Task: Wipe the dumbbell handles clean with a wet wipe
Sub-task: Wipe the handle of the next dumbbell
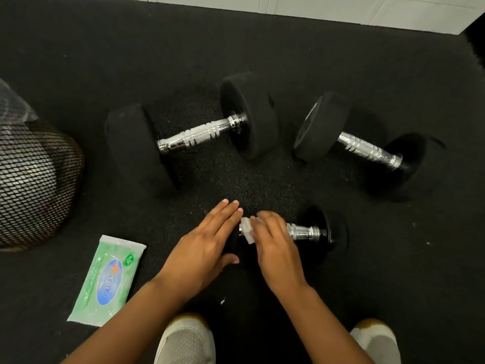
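Right hand [275, 248] curled over the chrome handle [301, 231] of the near dumbbell [319, 232], fingers bent down and clamped on a folded white wipe [246, 229] pressed against the bar's left end. Left hand [207, 245] flat and spread, fingers straight and close together, thumb out to the side; laid on the near dumbbell's left weight, which stays mostly hidden under the palm. Fingertips of the left hand just beside the wipe, nearly touching it.

Plenty of bare black floor [262, 179] between the near dumbbell and the two others beyond. To the right of the near dumbbell, open floor as well. To the left, a green pack of wipes [107, 279] lying flat, near the left forearm but apart from it. Farther left, a black mesh bin [34, 174] at the picture's edge. At the bottom, two pale shoes [186, 340], one under each forearm. Along the top, a white wall [341, 11] meeting the floor.

Near dumbbell small, lying on its side, round black weight at the right end, bright chrome bar with ringed grooves showing between the right hand and that weight. Large dumbbell [194, 132] in the middle, lying slanted, thick black weights, shiny knurled bar fully bare. Third dumbbell [362, 143] at upper right, slanted the other way, bar also bare and shiny. Whether any bar is wet or dirty cannot be told.
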A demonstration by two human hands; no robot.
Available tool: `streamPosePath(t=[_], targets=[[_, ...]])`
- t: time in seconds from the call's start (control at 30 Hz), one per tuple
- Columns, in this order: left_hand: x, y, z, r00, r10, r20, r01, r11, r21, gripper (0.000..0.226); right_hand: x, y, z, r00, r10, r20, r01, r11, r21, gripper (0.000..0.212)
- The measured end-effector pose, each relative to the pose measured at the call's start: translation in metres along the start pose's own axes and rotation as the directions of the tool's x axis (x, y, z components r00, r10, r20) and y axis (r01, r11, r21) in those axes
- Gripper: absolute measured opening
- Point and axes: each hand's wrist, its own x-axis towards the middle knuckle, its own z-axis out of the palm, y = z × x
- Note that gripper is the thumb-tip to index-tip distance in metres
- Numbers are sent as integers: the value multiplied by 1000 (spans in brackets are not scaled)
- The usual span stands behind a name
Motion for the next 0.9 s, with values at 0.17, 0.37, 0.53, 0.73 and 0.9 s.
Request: streamPosePath(t=[0.17,0.37,0.53,0.73,0.9], targets=[[0,0,1,1000,-5,-17,5,1000,-5,93,3,2,-2,998,27,-49,-26,999,22,31],[-1,1,1,1000,-5,-12,5,1000,-3,95,-10,3,-2,995,-100,-29,100,995,15,41],[0,0,1,1000,0,-18,0,1000,1,96,-5,1,-1,995,-100,30,100,995,-10,46],[0,1,1,1000,0,-21,0,1000,-6,97,8,0,-4,999,-7,41,7,1000,-14,40],[0,0,0,1000,2,-9,-2,1000,-16,97,0,4,-8,996,-66,61,68,998,-18,42]])
